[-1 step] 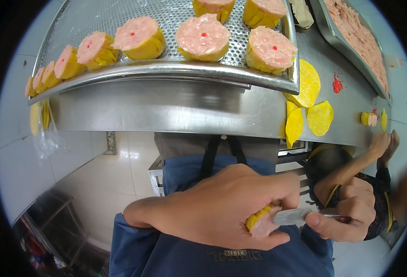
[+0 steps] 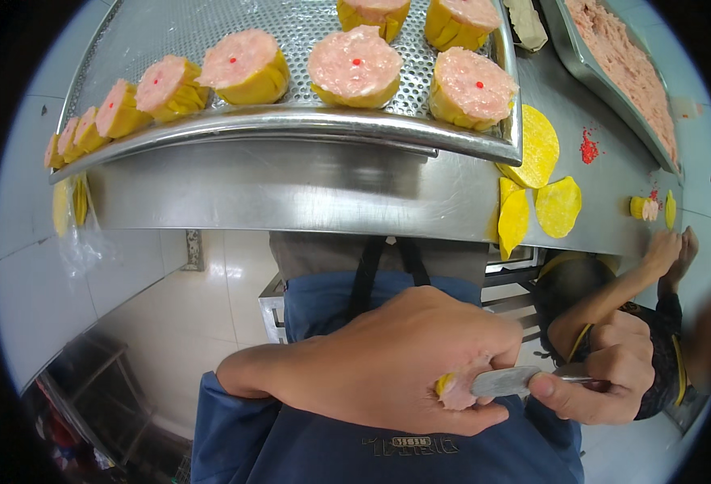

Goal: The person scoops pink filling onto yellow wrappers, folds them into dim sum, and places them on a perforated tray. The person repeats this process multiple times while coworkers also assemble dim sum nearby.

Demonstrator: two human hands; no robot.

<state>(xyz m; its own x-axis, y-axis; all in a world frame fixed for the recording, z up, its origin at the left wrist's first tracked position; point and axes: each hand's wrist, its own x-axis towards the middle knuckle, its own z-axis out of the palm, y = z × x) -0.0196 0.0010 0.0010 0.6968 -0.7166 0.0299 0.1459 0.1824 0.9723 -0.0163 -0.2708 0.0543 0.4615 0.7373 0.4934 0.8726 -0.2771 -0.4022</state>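
My left hand (image 2: 388, 363) curls around a siu mai dumpling (image 2: 455, 394) in front of my apron. Pink minced filling fills the top of its ring of fingers and thumb, with a sliver of yellow wrapper at one side. Between the thumb and fingers of my right hand (image 2: 601, 371) is a flat metal spatula (image 2: 505, 381), its rounded blade tip touching the filling. Most of the dumpling's wrapper is hidden inside the left hand. Finished-looking dumplings (image 2: 354, 64) with red dots stand on a perforated metal tray (image 2: 291, 129) beyond the hands.
Loose yellow wrappers (image 2: 559, 206) lie at the steel table's (image 2: 307, 194) near edge. Red bits (image 2: 588, 148) sit beside a pan (image 2: 569, 48) of pink filling (image 2: 617, 56). At right, a co-worker's hands (image 2: 668, 254) are near another dumpling (image 2: 638, 207). A plastic bag (image 2: 81, 234) hangs at left.
The spatula blade has turned slightly flatter to view and shifted a little left over the filling. Less of the yellow wrapper shows inside my left hand.
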